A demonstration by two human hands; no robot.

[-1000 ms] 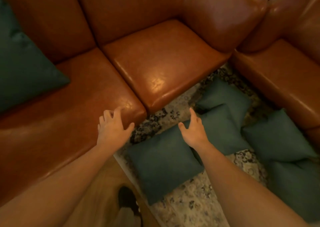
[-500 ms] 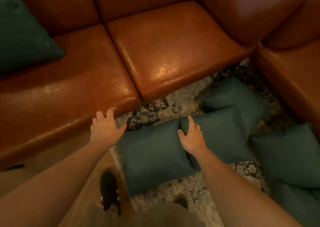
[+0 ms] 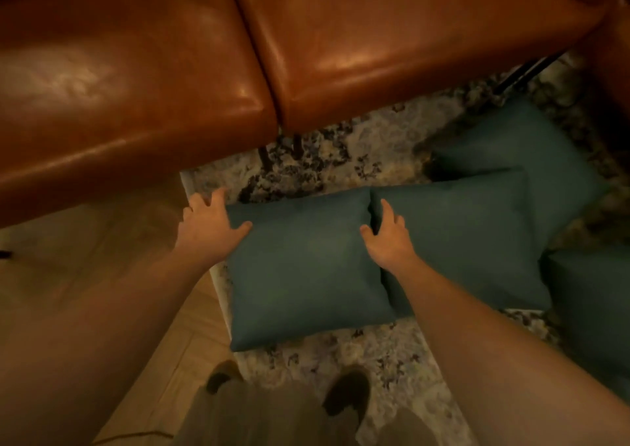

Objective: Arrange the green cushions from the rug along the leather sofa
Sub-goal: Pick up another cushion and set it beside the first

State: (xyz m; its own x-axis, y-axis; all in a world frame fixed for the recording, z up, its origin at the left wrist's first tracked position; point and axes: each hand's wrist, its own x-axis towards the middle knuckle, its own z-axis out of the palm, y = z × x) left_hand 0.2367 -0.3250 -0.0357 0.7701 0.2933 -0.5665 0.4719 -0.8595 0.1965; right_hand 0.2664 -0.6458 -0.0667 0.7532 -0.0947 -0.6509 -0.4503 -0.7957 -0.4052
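Note:
Several green cushions lie on the patterned rug (image 3: pixel 358 152) in front of the brown leather sofa (image 3: pixel 143 80). The nearest cushion (image 3: pixel 303 271) lies flat at the rug's left edge. My left hand (image 3: pixel 208 227) rests at its upper left corner, fingers spread, thumb on the fabric. My right hand (image 3: pixel 388 237) sits at its upper right corner, fingers dipping into the gap beside a second cushion (image 3: pixel 467 237). Neither hand has closed around the cushion. A third cushion (image 3: pixel 531 149) lies behind, and a fourth (image 3: pixel 593 305) at the right edge.
Wooden floor (image 3: pixel 102 237) runs left of the rug. My two shoes (image 3: pixel 347 394) stand at the rug's near end. Another leather seat (image 3: pixel 613 70) closes off the upper right corner. Thin dark sofa legs (image 3: pixel 264 155) stand on the rug under the seat front.
I have leaned down and forward. Both hands dropped from the air onto the nearest cushion's upper corners. The cushion on the sofa has slipped out of view.

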